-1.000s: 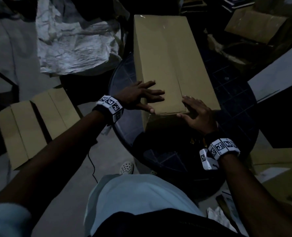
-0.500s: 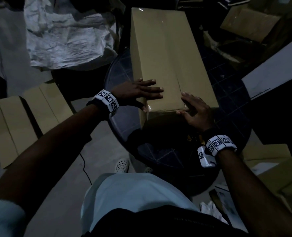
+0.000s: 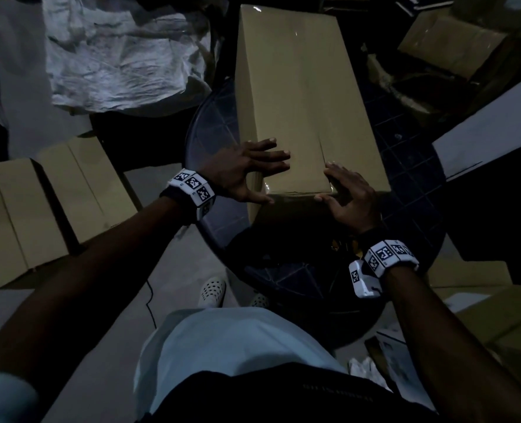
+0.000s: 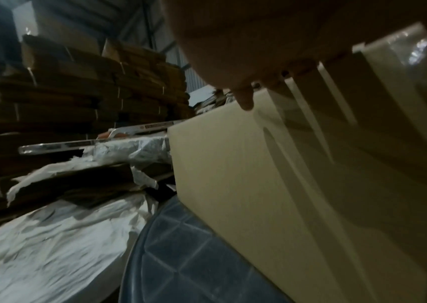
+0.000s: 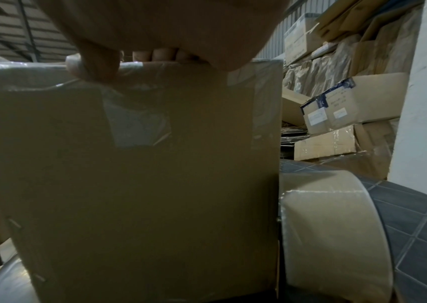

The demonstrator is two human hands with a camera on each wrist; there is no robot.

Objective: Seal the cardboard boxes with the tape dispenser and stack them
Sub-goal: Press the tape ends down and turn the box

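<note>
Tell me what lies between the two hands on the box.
Only bare cardboard: the left hand and right hand rest apart on the box, glossy tape wrapping its near edge between them. Head view shows it.

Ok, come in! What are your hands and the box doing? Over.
Left hand flat on box top. Right hand pressing its near edge. Box taped, on table. Tape roll beside it.

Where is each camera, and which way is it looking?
Head: worn high, looking down at the cardboard box on the round table; both forearms, left hand and right hand show.
Left wrist: looks along the box's long side toward a white sheet; palm and a fingertip show.
Right wrist: faces the box's taped near end, tape roll beside it; thumb and fingertips show.
Shared: all three see the box.
</note>
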